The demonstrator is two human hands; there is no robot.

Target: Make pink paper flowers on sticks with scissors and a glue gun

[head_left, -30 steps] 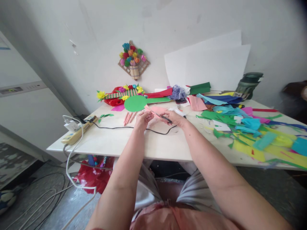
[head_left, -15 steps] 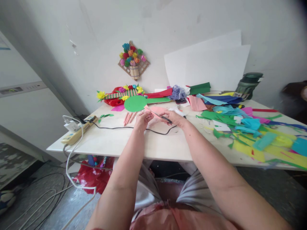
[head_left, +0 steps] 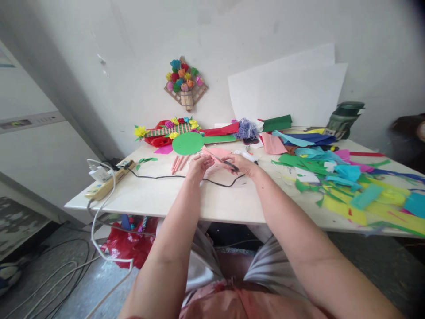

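Above the middle of the table, my right hand (head_left: pixel 241 164) is closed around the dark handles of a pair of scissors (head_left: pixel 231 165). The blades point left, toward a small piece of pink paper (head_left: pixel 207 152). My left hand (head_left: pixel 201 165) pinches that piece with its fingertips. A larger sheet of pink paper (head_left: pixel 223 152) lies just behind the hands. Left of my left hand rest several rolled pink paper strips (head_left: pixel 179 163). A green paper disc (head_left: pixel 187 144) with a long green strip sits beyond them.
Colourful paper scraps (head_left: pixel 335 177) cover the table's right side, with a green bottle (head_left: pixel 345 119) behind. A black cable (head_left: pixel 159 177) runs from a power strip (head_left: pixel 106 186) past my hands. Flower-decorated woven work (head_left: pixel 169 129) and purple yarn (head_left: pixel 247 129) stand near the wall.
Hardly anything differs. My hands stay in the same place with the scissors and pink paper; the whole view has shifted very slightly.
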